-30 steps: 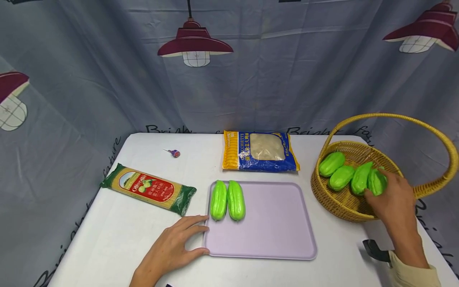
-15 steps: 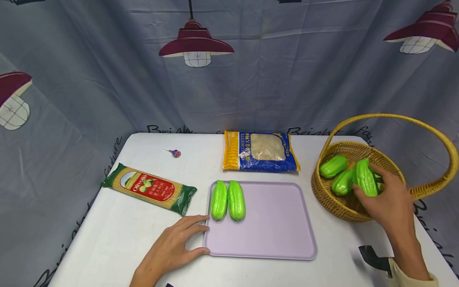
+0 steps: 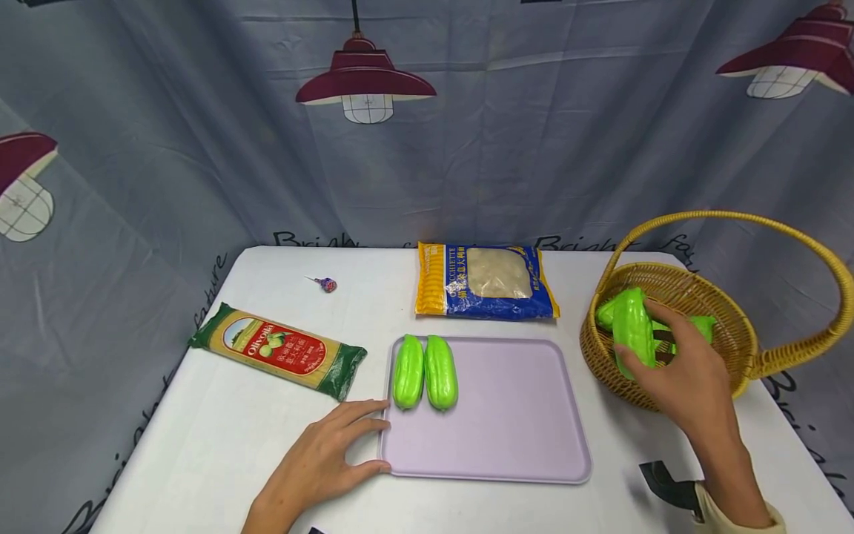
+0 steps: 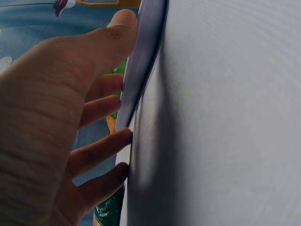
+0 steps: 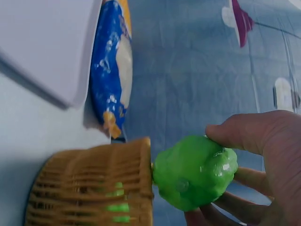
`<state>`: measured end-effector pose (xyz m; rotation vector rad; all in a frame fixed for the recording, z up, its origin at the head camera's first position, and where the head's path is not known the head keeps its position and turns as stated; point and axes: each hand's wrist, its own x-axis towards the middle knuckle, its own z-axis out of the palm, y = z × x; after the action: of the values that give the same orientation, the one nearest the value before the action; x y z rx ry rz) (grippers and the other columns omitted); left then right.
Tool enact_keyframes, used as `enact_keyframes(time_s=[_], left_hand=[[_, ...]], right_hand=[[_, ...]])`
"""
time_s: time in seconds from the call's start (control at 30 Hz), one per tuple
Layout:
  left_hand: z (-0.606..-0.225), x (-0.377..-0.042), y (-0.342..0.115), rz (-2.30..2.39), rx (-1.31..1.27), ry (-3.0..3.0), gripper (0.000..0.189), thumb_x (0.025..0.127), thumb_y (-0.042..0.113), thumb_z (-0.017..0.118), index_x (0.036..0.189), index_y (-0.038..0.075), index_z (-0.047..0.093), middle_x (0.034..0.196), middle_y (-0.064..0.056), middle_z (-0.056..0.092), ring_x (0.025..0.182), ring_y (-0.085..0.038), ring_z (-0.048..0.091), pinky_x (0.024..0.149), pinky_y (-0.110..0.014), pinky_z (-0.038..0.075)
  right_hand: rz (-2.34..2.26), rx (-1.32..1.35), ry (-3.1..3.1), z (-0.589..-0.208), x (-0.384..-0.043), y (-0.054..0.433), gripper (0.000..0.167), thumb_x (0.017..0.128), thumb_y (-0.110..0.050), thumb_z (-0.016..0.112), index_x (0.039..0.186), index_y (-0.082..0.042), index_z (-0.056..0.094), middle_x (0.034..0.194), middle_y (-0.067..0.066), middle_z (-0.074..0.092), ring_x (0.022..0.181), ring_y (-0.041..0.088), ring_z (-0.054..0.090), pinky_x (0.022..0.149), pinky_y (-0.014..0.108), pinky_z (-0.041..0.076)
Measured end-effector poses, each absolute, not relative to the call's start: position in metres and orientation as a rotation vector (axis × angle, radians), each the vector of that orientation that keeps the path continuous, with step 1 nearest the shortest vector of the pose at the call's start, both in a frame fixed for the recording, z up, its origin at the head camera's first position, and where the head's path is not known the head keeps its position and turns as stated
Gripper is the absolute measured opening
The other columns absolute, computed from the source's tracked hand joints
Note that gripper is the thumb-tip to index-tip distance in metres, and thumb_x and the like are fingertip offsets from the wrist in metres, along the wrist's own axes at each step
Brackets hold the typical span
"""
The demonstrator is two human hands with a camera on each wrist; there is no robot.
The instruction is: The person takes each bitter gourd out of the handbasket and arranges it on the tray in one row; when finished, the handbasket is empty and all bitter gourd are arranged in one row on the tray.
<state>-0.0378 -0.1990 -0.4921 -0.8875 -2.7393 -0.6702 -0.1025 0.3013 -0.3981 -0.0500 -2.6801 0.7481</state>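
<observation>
Right hand [image 3: 690,382] grips a green gourd [image 3: 632,330] between thumb and fingers at the basket's [image 3: 600,374] left side; left hand [image 3: 327,456] spread, fingertips at the tray's [image 3: 514,415] left rim. Glossy, lumpy skin could slip in a fingertip grip. Gourd end is close to the basket rim, contact unclear: low lift could snag, tip basket. Open room: tray right of two gourds [image 3: 441,374]

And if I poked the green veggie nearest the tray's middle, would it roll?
That veggie might roll sideways, since it looks long and rounded, though its ridges could make it wobble. Its shiny skin may be slippery.
</observation>
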Motion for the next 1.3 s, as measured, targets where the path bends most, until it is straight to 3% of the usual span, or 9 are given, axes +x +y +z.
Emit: enact_keyframes(time_s=[0.17,0.33,0.4,0.53,0.6,0.83,1.3], left_hand=[[-0.492,-0.037,-0.199,-0.663,-0.877,-2.761,0.051,0.084,0.057,0.089,0.122,0.025,0.079,0.148,0.008,0.065,0.133,-0.016,0.064,0.104,-0.039,0.061],[-0.492,-0.037,-0.199,-0.663,-0.875,-2.766,0.052,0.083,0.057,0.089,0.122,0.025,0.079,0.149,0.008,0.065,0.133,-0.016,0.064,0.105,-0.039,0.061],[-0.492,-0.037,-0.199,-0.661,-0.875,-2.766,0.052,0.083,0.057,0.089,0.123,0.025,0.079,0.149,0.008,0.065,0.133,-0.016,0.064,0.105,-0.039,0.061],[-0.492,-0.037,-0.199,-0.664,-0.873,-2.769,0.051,0.084,0.057,0.089,0.123,0.025,0.079,0.149,0.009,0.064,0.133,-0.016,0.064,0.104,-0.039,0.061],[-0.492,-0.037,-0.199,-0.667,-0.872,-2.77,0.051,0.083,0.056,0.089,0.122,0.025,0.079,0.149,0.009,0.064,0.134,-0.016,0.064,0.105,-0.039,0.061],[-0.492,-0.037,-0.198,-0.654,-0.864,-2.782,0.052,0.083,0.059,0.089,0.123,0.026,0.079,0.149,0.01,0.064,0.134,-0.014,0.063,0.105,-0.038,0.061],[-0.493,-0.039,-0.199,-0.678,-0.897,-2.73,0.051,0.083,0.056,0.09,0.121,0.023,0.079,0.148,0.006,0.065,0.134,-0.017,0.064,0.104,-0.04,0.061]], right_hand=[[0.756,0.002,-2.697,-0.396,-0.103,0.288,0.086,0.085,-0.025,0.092,0.158,-0.006,0.05,0.143,0.03,0.062,0.1,0.045,0.067,0.071,0.024,0.05],[0.771,0.069,-2.715,-0.394,-0.105,0.276,0.088,0.085,-0.024,0.092,0.16,-0.007,0.048,0.143,0.031,0.061,0.107,0.051,0.068,0.076,0.056,0.061],[0.789,0.098,-2.728,-0.394,-0.107,0.271,0.089,0.086,-0.025,0.092,0.161,-0.007,0.047,0.144,0.031,0.06,0.107,0.052,0.069,0.076,0.057,0.062],[0.828,0.17,-2.735,-0.394,-0.11,0.263,0.09,0.086,-0.025,0.093,0.161,-0.007,0.048,0.145,0.029,0.059,0.105,0.052,0.072,0.071,0.037,0.061],[0.83,0.215,-2.723,-0.395,-0.112,0.258,0.088,0.085,-0.023,0.094,0.159,-0.006,0.049,0.145,0.028,0.061,0.103,0.052,0.073,0.071,0.033,0.059],[0.859,0.34,-2.74,-0.397,-0.118,0.24,0.085,0.085,-0.02,0.093,0.157,-0.003,0.05,0.135,0.027,0.063,0.105,0.048,0.072,0.077,0.054,0.064],[0.88,0.491,-2.831,-0.406,-0.129,0.208,0.078,0.089,-0.018,0.088,0.157,-0.006,0.05,0.127,0.029,0.062,0.102,0.043,0.074,0.076,0.05,0.068]])
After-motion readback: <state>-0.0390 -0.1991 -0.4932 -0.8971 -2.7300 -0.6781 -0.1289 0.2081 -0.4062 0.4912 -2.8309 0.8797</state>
